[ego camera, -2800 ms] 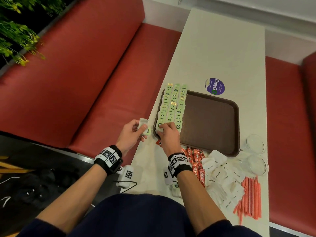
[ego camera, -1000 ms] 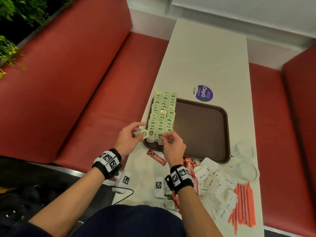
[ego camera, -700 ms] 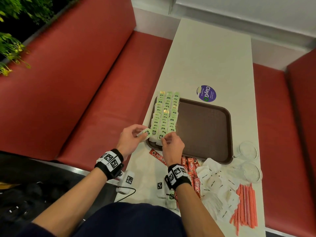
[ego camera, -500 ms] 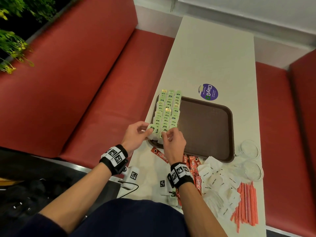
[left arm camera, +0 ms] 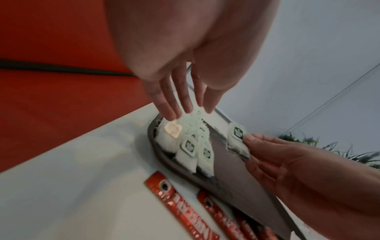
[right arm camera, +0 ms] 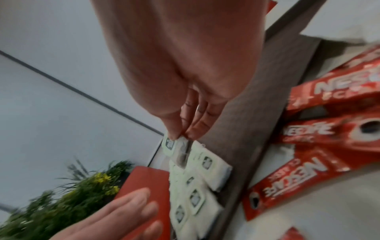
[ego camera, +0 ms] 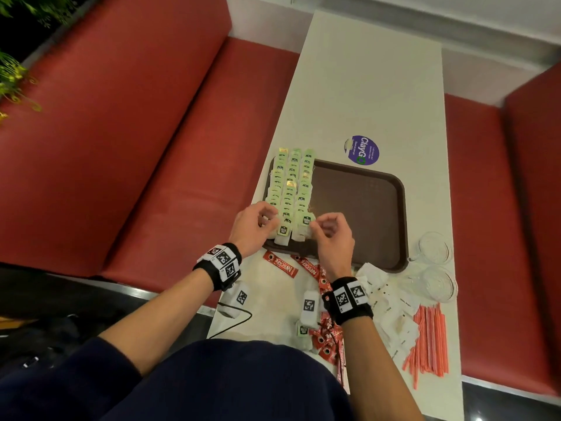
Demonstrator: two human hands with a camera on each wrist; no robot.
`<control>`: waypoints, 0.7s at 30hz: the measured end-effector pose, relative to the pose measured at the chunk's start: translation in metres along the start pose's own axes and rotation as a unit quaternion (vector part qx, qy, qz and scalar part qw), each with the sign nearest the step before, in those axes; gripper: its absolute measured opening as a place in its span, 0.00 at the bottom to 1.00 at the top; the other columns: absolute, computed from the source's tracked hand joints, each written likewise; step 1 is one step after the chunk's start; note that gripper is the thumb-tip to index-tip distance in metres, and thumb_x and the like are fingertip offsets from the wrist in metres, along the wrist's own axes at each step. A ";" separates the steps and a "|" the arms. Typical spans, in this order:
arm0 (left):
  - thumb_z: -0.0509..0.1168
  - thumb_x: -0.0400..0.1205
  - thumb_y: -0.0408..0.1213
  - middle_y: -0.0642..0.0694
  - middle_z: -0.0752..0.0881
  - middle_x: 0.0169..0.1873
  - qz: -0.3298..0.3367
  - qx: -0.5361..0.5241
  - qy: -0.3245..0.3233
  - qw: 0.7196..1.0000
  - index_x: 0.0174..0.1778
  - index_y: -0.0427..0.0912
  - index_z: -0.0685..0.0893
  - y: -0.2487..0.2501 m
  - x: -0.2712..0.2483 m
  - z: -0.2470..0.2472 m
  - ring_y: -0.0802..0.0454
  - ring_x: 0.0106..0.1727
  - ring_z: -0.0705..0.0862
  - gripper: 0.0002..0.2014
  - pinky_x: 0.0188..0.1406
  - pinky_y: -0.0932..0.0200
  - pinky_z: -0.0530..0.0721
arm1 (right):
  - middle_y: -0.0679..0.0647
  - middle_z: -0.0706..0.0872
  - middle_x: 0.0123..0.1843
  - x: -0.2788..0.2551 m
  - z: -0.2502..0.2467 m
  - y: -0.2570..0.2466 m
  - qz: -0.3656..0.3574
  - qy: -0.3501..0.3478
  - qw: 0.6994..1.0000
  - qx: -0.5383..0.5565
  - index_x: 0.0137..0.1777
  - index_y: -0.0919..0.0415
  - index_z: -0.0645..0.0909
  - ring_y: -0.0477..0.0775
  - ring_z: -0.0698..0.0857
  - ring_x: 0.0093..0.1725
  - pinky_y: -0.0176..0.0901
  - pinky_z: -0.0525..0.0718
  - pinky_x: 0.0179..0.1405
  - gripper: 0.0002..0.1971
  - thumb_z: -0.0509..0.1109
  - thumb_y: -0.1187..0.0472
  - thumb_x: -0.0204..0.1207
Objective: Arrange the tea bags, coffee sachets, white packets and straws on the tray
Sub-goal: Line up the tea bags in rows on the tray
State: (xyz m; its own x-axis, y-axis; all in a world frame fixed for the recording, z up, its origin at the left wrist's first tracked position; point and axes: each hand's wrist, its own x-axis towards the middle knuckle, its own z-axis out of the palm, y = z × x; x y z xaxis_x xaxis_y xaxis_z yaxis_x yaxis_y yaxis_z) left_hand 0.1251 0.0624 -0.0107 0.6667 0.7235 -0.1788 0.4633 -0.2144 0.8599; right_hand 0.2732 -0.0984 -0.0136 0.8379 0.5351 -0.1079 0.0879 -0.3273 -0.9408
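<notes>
At centre frame our right hand (ego camera: pixel 329 235) pinches a tea bag (ego camera: pixel 306 220) above the tray (ego camera: pixel 364 208) while our spread left hand (ego camera: pixel 253 227) steadies the rows; we should lay it flush, overlapping its column.

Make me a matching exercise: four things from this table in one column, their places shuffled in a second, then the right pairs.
Things:
1. tea bags
2. coffee sachets
3. straws
4. purple sticker

Places:
A. on the table just beyond the tray's far rim
B. in rows along the tray's left side
C. at the table's near right corner
D. on the table against the tray's near rim

Pairs: 1-B, 2-D, 3-C, 4-A
</notes>
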 end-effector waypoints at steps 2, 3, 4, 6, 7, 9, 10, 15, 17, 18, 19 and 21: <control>0.76 0.86 0.40 0.51 0.85 0.56 -0.019 0.044 0.026 0.999 0.64 0.49 0.86 -0.012 0.002 0.002 0.53 0.51 0.88 0.12 0.57 0.56 0.87 | 0.45 0.93 0.51 0.003 -0.003 0.014 0.023 0.003 0.999 -0.035 0.54 0.51 0.85 0.40 0.92 0.51 0.42 0.92 0.59 0.08 0.82 0.59 0.83; 0.76 0.86 0.39 0.49 0.82 0.58 -0.035 0.062 0.028 0.997 0.66 0.48 0.85 -0.018 0.003 0.003 0.49 0.54 0.87 0.14 0.61 0.52 0.87 | 0.45 0.93 0.51 0.003 -0.002 0.020 0.027 -0.004 0.998 -0.050 0.54 0.52 0.85 0.40 0.91 0.51 0.39 0.90 0.57 0.08 0.82 0.59 0.83; 0.76 0.86 0.39 0.47 0.80 0.59 -0.051 0.074 0.024 0.996 0.68 0.47 0.83 -0.022 0.004 0.004 0.46 0.56 0.86 0.16 0.65 0.49 0.86 | 0.45 0.92 0.50 0.003 0.000 0.024 0.029 -0.013 0.998 -0.063 0.54 0.53 0.85 0.40 0.91 0.50 0.35 0.89 0.54 0.08 0.82 0.60 0.82; 0.75 0.86 0.37 0.46 0.77 0.60 -0.071 0.086 0.010 0.994 0.72 0.46 0.80 -0.029 0.005 0.006 0.44 0.58 0.86 0.19 0.69 0.44 0.86 | 0.46 0.92 0.48 0.002 0.005 0.030 0.032 -0.027 0.996 -0.083 0.52 0.54 0.85 0.42 0.90 0.49 0.27 0.85 0.47 0.08 0.83 0.61 0.82; 0.75 0.86 0.36 0.45 0.77 0.60 -0.071 0.091 0.004 0.993 0.73 0.45 0.79 -0.031 0.005 0.006 0.43 0.58 0.86 0.20 0.69 0.42 0.86 | 0.47 0.92 0.48 0.002 0.009 0.032 0.033 -0.032 0.995 -0.091 0.52 0.55 0.85 0.42 0.90 0.48 0.25 0.84 0.44 0.08 0.83 0.62 0.82; 0.75 0.86 0.35 0.44 0.77 0.63 -0.044 0.118 0.004 0.992 0.75 0.46 0.78 -0.033 0.003 0.008 0.42 0.61 0.84 0.22 0.69 0.40 0.85 | 0.48 0.91 0.47 0.002 0.015 0.036 0.031 -0.035 0.993 -0.108 0.51 0.56 0.84 0.41 0.89 0.47 0.27 0.84 0.44 0.08 0.82 0.64 0.82; 0.75 0.86 0.35 0.44 0.77 0.66 -0.015 0.144 0.005 0.989 0.76 0.47 0.78 -0.033 0.002 0.008 0.42 0.65 0.82 0.23 0.69 0.41 0.85 | 0.48 0.90 0.47 0.002 0.017 0.038 0.026 -0.034 0.992 -0.116 0.51 0.55 0.83 0.41 0.89 0.47 0.29 0.85 0.45 0.09 0.82 0.64 0.82; 0.76 0.85 0.42 0.54 0.81 0.68 0.168 0.243 -0.059 0.954 0.70 0.52 0.84 -0.025 0.002 0.012 0.51 0.65 0.76 0.18 0.64 0.49 0.84 | 0.47 0.83 0.53 0.003 0.022 0.045 -0.012 -0.028 0.982 -0.186 0.51 0.50 0.80 0.46 0.87 0.45 0.39 0.88 0.50 0.13 0.85 0.58 0.80; 0.76 0.84 0.44 0.54 0.83 0.69 0.210 0.291 -0.093 0.929 0.71 0.52 0.85 -0.023 0.006 0.016 0.50 0.65 0.77 0.18 0.62 0.49 0.84 | 0.45 0.81 0.54 0.001 0.023 0.047 -0.019 -0.052 0.977 -0.206 0.51 0.49 0.80 0.46 0.86 0.47 0.39 0.87 0.51 0.16 0.86 0.57 0.78; 0.76 0.85 0.44 0.54 0.83 0.69 0.218 0.310 -0.106 0.919 0.72 0.52 0.85 -0.022 0.008 0.018 0.49 0.66 0.77 0.19 0.61 0.49 0.84 | 0.44 0.81 0.54 0.001 0.023 0.048 -0.018 -0.059 0.975 -0.211 0.52 0.49 0.79 0.46 0.85 0.47 0.40 0.87 0.52 0.16 0.86 0.58 0.78; 0.76 0.85 0.45 0.53 0.83 0.70 0.220 0.328 -0.113 0.912 0.73 0.52 0.86 -0.021 0.009 0.019 0.48 0.67 0.77 0.19 0.60 0.50 0.83 | 0.44 0.81 0.54 0.000 0.024 0.050 -0.018 -0.063 0.975 -0.214 0.52 0.49 0.79 0.46 0.85 0.48 0.43 0.88 0.53 0.16 0.86 0.59 0.78; 0.75 0.85 0.46 0.53 0.83 0.71 0.219 0.349 -0.114 0.904 0.74 0.52 0.86 -0.020 0.012 0.022 0.48 0.68 0.77 0.20 0.61 0.50 0.82 | 0.44 0.81 0.54 0.001 0.027 0.052 -0.019 -0.064 0.974 -0.217 0.52 0.48 0.79 0.49 0.86 0.49 0.50 0.91 0.56 0.15 0.85 0.60 0.79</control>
State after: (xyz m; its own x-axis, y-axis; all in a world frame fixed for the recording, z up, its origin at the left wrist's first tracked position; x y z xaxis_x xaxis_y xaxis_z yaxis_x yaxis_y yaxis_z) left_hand 0.1365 0.0609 -0.0405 0.9415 0.3324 -0.0562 0.3285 -0.8672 0.3742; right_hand 0.2641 -0.0935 -0.0719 0.7587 0.6359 -0.1412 0.3590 -0.5891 -0.7240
